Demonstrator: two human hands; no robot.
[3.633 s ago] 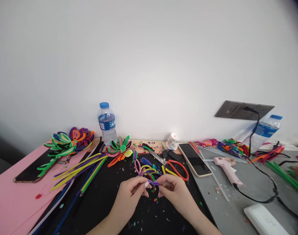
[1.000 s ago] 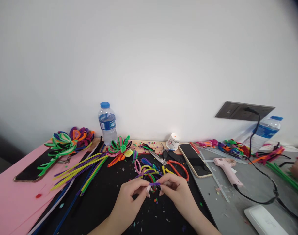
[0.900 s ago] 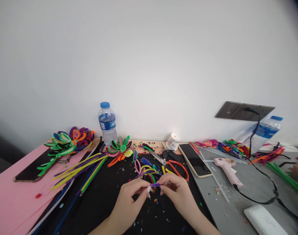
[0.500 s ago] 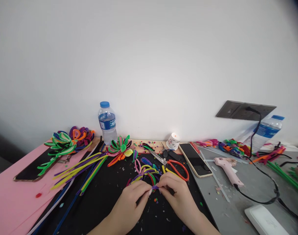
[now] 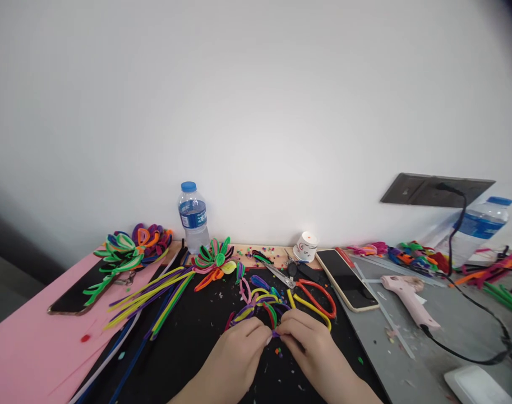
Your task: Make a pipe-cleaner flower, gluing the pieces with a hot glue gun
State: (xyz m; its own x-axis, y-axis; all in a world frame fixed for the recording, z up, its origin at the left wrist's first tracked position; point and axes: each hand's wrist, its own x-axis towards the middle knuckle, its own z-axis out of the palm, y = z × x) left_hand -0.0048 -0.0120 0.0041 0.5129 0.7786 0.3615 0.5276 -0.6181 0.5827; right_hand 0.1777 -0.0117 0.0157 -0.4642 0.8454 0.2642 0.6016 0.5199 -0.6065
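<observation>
Pinching: your left hand [image 5: 239, 353] and right hand [image 5: 313, 349] meet fingertip to fingertip at a small purple fuzzy piece [image 5: 275, 333], mostly hidden by your fingers, over the black mat [image 5: 188, 350]. Both grips look closed on it; exact finger contact too small to tell.

Largest first. White wall [image 5: 256, 112] across the far side. Black mat under your hands, pink sheet [image 5: 32, 348] to the left, gray surface [image 5: 384, 365] to the right. 2 bottles with blue caps: left bottle [image 5: 193, 217] upright near the wall, right bottle [image 5: 481, 227] tilted at far right. Dark outlet plate [image 5: 418, 191] on the wall, black cord [image 5: 470, 294] plugged in.

Left phone [image 5: 70, 294] lies on the pink sheet, partly under the big fuzzy flowers [image 5: 125, 252]. Yellow and purple stems [image 5: 148, 297] run toward the small fuzzy flower [image 5: 217, 259]. Right phone [image 5: 350, 283] straddles the mat's right side. Pink glue gun [image 5: 409, 303] lies on the gray surface, white device [image 5: 474, 384] near right.

Just beyond your fingers you have multicolor loops [image 5: 258, 297]; scissors [image 5: 283, 276] to their right, white cup [image 5: 306, 247] farther back. Tiny bits [image 5: 268, 251] scattered at the far edge.
</observation>
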